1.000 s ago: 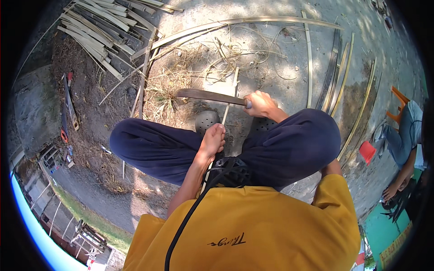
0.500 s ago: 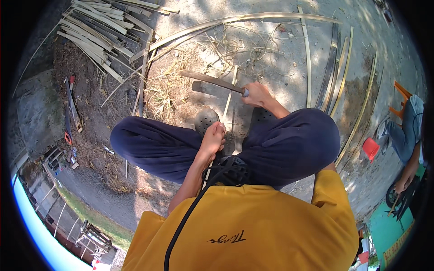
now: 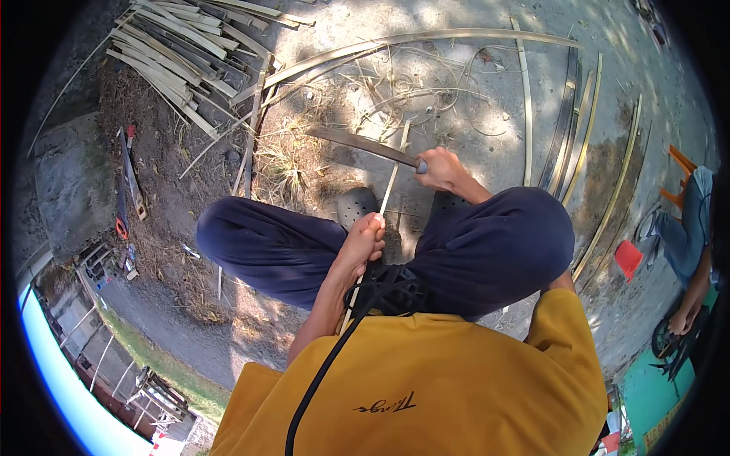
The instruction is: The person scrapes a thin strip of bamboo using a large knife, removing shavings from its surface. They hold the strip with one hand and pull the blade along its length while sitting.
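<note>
My left hand (image 3: 363, 245) is closed around a thin pale strip of bamboo (image 3: 391, 186), close to my lap between the knees. The strip runs from under my forearm through the fist and out toward the far ground. My right hand (image 3: 442, 169) grips the handle of a machete (image 3: 353, 140) just beyond my right knee. Its long blade points left and crosses the strip near the far end. Whether blade and strip touch, I cannot tell.
A pile of split bamboo (image 3: 171, 57) lies at the far left. Curled shavings (image 3: 426, 91) litter the ground ahead. Two saws (image 3: 128, 178) lie to the left. Long strips (image 3: 582, 129) lie at the right. Beyond them are a red object (image 3: 628, 260) and another person (image 3: 688, 235).
The whole view has shifted slightly, scene and hands moving a little rightward in the picture. Both hands keep their holds, with the machete still across the strip.
</note>
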Available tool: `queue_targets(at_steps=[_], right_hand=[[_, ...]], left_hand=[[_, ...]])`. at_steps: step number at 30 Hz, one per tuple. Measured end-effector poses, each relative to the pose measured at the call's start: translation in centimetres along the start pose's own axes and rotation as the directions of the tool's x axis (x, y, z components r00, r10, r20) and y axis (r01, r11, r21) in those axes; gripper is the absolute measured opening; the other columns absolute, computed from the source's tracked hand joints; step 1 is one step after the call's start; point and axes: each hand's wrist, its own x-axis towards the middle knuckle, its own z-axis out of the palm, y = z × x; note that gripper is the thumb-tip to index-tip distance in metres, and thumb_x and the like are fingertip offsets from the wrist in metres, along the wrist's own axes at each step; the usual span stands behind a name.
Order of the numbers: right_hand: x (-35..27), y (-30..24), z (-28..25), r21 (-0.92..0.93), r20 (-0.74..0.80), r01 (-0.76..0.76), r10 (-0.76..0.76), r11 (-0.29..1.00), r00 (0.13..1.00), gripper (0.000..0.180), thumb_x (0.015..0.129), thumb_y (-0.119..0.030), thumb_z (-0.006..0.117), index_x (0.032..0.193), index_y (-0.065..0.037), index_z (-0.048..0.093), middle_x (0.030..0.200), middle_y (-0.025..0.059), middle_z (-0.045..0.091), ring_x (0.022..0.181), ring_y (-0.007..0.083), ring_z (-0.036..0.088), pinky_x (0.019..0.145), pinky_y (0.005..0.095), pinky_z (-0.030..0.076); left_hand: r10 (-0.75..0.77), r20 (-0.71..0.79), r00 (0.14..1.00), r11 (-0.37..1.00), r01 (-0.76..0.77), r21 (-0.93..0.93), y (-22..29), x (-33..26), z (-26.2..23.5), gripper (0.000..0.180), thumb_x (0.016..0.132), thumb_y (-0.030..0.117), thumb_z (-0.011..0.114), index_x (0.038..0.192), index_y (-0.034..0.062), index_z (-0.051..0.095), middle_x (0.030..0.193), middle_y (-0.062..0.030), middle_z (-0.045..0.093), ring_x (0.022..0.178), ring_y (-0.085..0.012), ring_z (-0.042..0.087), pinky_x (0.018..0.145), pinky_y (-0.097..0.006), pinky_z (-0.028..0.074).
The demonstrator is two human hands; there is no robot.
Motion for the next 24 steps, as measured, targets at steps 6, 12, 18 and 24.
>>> queue_targets(at_steps=[6,12,18,24], right_hand=[[-1.1,0.8,0.3,0.023,-0.035,0.083,-0.082,0.996,0.996,0.032,0.075,-0.034,0.076,0.094,-0.009,0.077,0.086,0.0208,0.074,0.087,0.0401,0.072,0.081,0.0504,0.057],[0.9,0.4,-0.6,0.004,0.003,-0.011,0.011,1.000,1.000,0.037,0.077,-0.030,0.075,0.106,-0.007,0.078,0.091,0.0231,0.074,0.090,0.0428,0.072,0.085,0.0493,0.057],[-1.6,-1.8,-0.8,0.011,0.072,0.101,-0.102,0.995,0.992,0.040,0.074,-0.031,0.074,0.105,-0.006,0.078,0.091,0.0252,0.074,0.091,0.0465,0.070,0.085,0.0523,0.056],[1.2,0.7,-0.1,0.026,0.002,0.027,-0.028,0.999,1.000,0.037,0.075,-0.033,0.072,0.101,-0.008,0.077,0.093,0.0238,0.074,0.092,0.0448,0.071,0.086,0.0507,0.057]], left_hand=[[-0.039,0.074,0.996,0.989,0.049,-0.136,-0.1,0.4,-0.1,0.024,0.112,0.025,0.042,0.092,0.0148,0.048,0.064,0.0095,0.029,0.047,-0.0019,0.024,0.040,-0.023,0.018],[-0.067,0.047,0.997,0.980,0.075,-0.187,0.5,0.3,-0.6,0.020,0.110,0.022,0.047,0.091,0.0158,0.050,0.063,0.0105,0.028,0.045,-0.0007,0.022,0.038,-0.021,0.016],[-0.014,-0.012,1.000,0.992,0.012,-0.122,-0.5,-0.2,-0.3,0.021,0.110,0.023,0.048,0.091,0.0147,0.049,0.066,0.0095,0.030,0.048,-0.0016,0.024,0.040,-0.021,0.020],[-0.007,-0.009,1.000,0.994,0.006,-0.111,-0.3,0.0,-0.4,0.027,0.112,0.026,0.042,0.089,0.0146,0.050,0.066,0.0083,0.031,0.048,-0.0026,0.026,0.041,-0.022,0.021]])
